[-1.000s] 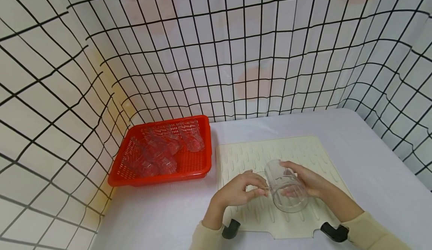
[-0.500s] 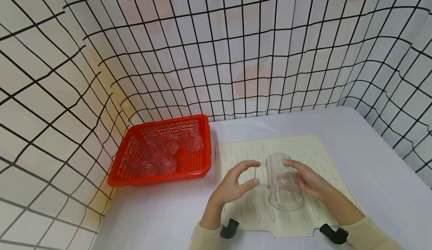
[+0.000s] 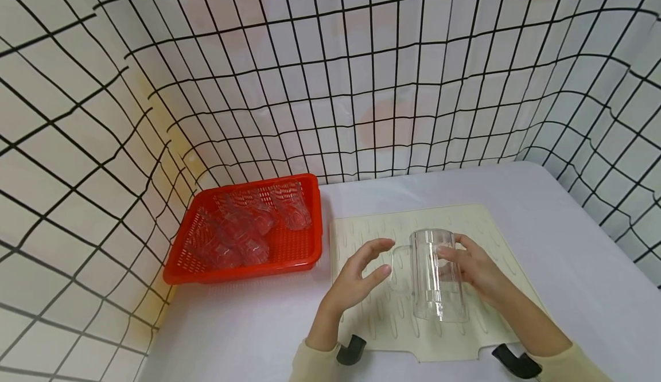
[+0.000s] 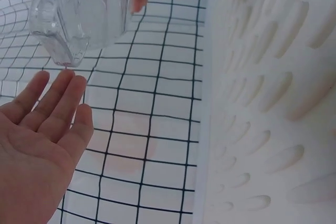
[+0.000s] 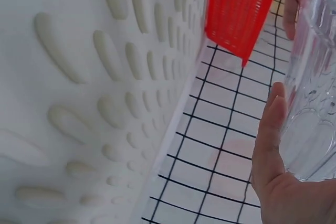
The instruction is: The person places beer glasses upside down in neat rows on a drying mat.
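My right hand (image 3: 477,267) holds a clear mug (image 3: 438,290) by its side, thumb across the front and fingers round the far side. The mug is over the mat, its handle (image 3: 397,267) pointing left. My left hand (image 3: 353,281) is just left of that handle, fingers and thumb spread apart and holding nothing. In the left wrist view the left hand (image 4: 42,145) lies palm up with its fingertips close to the mug (image 4: 94,19). The right wrist view shows the right thumb (image 5: 270,135) along the mug's faceted wall (image 5: 310,135).
A cream mat (image 3: 366,336) with raised ridges lies under the hands on a white table (image 3: 242,324). To the left stands a red basket (image 3: 294,266) holding several clear glass-like pieces. Black wire grid (image 3: 356,95) walls the back and sides.
The left fingers, earlier at the mug's handle, have parted and drawn slightly left of it. The mug, held by the right hand, has turned from its tilted position, so its round opening no longer faces the head camera.
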The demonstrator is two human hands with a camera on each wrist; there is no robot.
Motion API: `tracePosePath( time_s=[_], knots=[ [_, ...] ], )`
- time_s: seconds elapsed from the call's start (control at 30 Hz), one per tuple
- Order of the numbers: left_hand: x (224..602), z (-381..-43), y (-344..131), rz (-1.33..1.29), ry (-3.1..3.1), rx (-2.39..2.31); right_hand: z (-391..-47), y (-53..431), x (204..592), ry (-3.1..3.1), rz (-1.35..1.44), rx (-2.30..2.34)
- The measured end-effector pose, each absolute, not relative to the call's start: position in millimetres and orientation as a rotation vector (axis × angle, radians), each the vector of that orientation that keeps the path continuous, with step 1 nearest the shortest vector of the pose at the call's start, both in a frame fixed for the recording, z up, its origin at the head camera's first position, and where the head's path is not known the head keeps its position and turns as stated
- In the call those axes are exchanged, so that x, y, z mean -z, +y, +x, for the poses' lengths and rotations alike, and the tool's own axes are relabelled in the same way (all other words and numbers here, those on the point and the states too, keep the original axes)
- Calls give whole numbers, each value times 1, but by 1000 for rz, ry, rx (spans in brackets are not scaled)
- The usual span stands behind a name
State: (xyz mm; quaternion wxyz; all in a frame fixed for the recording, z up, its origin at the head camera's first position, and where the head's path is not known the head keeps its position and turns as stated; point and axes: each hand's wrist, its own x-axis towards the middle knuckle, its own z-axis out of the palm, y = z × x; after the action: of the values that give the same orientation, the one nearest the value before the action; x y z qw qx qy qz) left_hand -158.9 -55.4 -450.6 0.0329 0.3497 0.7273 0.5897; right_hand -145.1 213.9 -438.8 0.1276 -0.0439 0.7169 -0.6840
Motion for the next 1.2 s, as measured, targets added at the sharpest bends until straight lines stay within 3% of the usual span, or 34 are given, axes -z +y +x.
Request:
tracePosePath(
  time_s=[0.63, 1.2],
  knots=[
    [440, -150, -54, 1132, 2177, -1876, -114, 203, 409, 2363, -381, 1984],
    [428, -144, -55, 1220, 2174, -1870, -104, 204, 407, 2593, -840, 1916]
  ],
)
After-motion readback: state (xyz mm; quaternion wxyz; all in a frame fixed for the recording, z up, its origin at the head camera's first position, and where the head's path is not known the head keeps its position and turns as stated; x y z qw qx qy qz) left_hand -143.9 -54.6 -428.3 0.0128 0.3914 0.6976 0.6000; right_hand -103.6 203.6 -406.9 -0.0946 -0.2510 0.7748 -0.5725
